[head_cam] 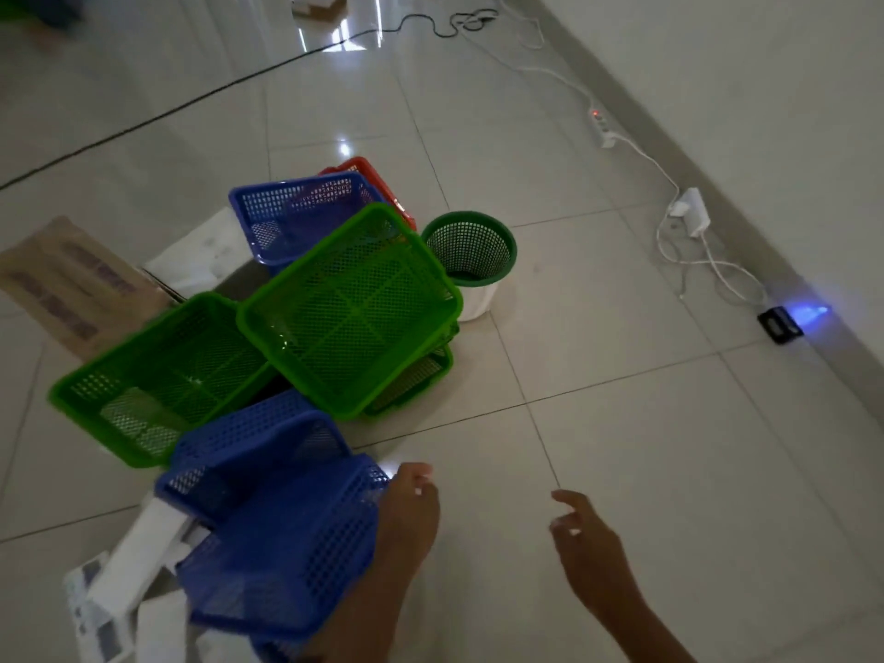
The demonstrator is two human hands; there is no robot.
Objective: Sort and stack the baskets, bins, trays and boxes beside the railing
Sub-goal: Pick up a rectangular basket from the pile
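1. Head view: jumble of mesh baskets on the tiled floor (622, 447), tipped against one another, not yet sorted by colour or nested.
2. Left hand (406, 514) at the right edge of the nearest blue basket (287, 543), fingers laid along its rim; whether curled round the rim or only touching, cannot tell. Probably placed there to lift or steady that basket, which lies tilted on white boxes (129, 576).
3. Right hand (583, 538) apart from everything, over bare tile, fingers loosely curled and holding nothing; seemingly ready to take the far side of the basket.
4. Second blue basket (248, 447) just behind the first, leaning into it, so likely to shift once the first is raised.
5. Two large green baskets: one tilted high (354, 308), one lower to the left (158, 380), overlapping and resting on a smaller green tray (416, 380).
6. Further back, a third blue basket (296, 217) with a red basket (378, 184) behind it, and a round green bin (471, 246) sitting in a white bucket (478, 299).
7. In the way or nearby: flattened cardboard (71, 284) at left, a white power strip (602, 126) and cables (693, 260) along the wall at right, well clear of the pile.
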